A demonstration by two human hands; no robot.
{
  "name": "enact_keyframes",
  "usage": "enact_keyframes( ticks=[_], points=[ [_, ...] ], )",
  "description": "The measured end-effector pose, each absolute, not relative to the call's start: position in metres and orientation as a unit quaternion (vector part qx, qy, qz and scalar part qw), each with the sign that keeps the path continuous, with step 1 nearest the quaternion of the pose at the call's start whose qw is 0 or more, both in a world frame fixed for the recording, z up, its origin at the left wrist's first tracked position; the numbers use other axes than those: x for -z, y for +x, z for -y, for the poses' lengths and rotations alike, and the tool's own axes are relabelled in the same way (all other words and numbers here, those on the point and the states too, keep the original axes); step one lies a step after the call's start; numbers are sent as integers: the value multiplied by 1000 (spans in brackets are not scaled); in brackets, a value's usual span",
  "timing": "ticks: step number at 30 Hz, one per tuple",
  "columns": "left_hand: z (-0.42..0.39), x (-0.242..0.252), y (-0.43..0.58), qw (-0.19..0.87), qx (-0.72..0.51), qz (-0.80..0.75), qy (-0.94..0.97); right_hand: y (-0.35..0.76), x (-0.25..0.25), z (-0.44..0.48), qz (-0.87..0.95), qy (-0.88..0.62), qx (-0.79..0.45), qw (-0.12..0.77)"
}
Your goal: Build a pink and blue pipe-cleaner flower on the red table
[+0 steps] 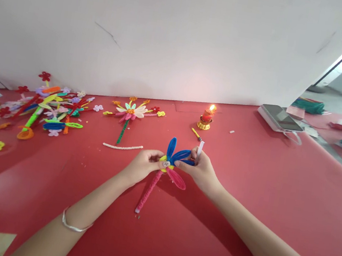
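Observation:
Over the red table my left hand (145, 165) pinches the yellow middle of a pipe-cleaner flower (178, 178), thumb on top. The flower has blue loop petals, one pink petal and a pink wrapped stem slanting down to the left. On its right side, my right hand (201, 167) is closed on a blue petal between thumb and fingers. A small white strip (200, 148) sticks up from the fingers of that hand; what it is, I cannot tell. Left of my hands lies a white pipe cleaner (122, 147).
A lit red candle (208, 115) in a gold holder burns behind my hands, near a short yellow pencil-like stick (196, 134). A finished-looking flower (130, 113) lies back left, beside a colourful pipe-cleaner pile (53, 105). At right rests a white device (279, 118); a white panel (172, 37) stands behind.

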State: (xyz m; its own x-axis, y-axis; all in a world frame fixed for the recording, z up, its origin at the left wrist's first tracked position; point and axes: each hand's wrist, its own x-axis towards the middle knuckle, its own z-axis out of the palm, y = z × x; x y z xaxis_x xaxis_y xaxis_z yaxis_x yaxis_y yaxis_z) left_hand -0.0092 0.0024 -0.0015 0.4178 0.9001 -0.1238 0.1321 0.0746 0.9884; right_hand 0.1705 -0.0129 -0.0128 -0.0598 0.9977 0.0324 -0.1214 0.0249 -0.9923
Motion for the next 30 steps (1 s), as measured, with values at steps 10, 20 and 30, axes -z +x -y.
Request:
enact_keyframes(
  ticks=[10,20,30],
  points=[
    [-1,-3,-9,592,-317,-426,607,168,12,16,477,-456,-520,543],
    [-1,-1,-10,585,-309,-427,617,168,16,15,491,-464,-507,536],
    [-1,-4,-12,563,-295,-460,620,165,13,21,525,-479,-476,518]
  ],
)
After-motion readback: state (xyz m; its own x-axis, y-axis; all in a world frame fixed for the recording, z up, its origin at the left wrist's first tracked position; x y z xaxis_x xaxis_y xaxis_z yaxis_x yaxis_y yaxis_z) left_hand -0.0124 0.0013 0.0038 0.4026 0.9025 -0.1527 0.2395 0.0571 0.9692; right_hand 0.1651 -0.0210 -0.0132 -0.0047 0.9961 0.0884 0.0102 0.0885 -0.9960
